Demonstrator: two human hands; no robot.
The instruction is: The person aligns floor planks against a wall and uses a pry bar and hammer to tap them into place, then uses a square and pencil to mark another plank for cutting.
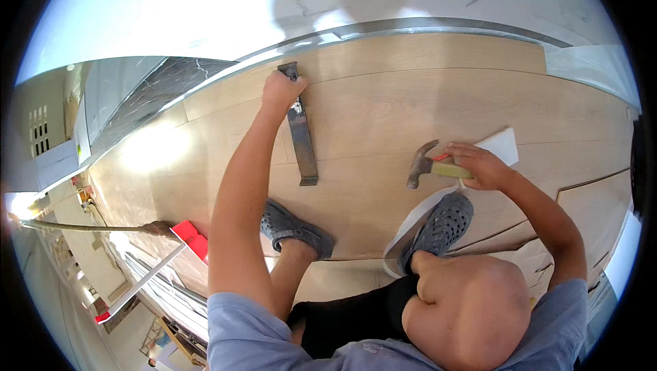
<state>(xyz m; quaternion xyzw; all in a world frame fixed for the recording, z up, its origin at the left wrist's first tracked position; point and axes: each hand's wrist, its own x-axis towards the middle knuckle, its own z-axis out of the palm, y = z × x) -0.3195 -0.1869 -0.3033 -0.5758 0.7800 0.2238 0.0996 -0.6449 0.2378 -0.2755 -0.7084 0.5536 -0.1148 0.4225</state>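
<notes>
Over wood-plank flooring point(369, 111), our left hand point(279, 90) holds a dark metal bar point(301, 140), our right hand point(481, 166) a claw hammer point(426, 164).

The bar's length runs from our left fingers point(293, 86) back toward us; the hammer's head sits left of our right fingertips point(452, 153), a white piece point(504, 144) showing past the knuckles.

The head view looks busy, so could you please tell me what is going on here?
A person crouches over wood-look floor planks. The left hand grips a flat metal bar near its far end, toward the wall. The right hand holds a claw hammer, its head well apart from the bar, over the planks. A white piece shows just beyond that hand. Off to the left are a broom and a red-and-white dustpan.
</notes>
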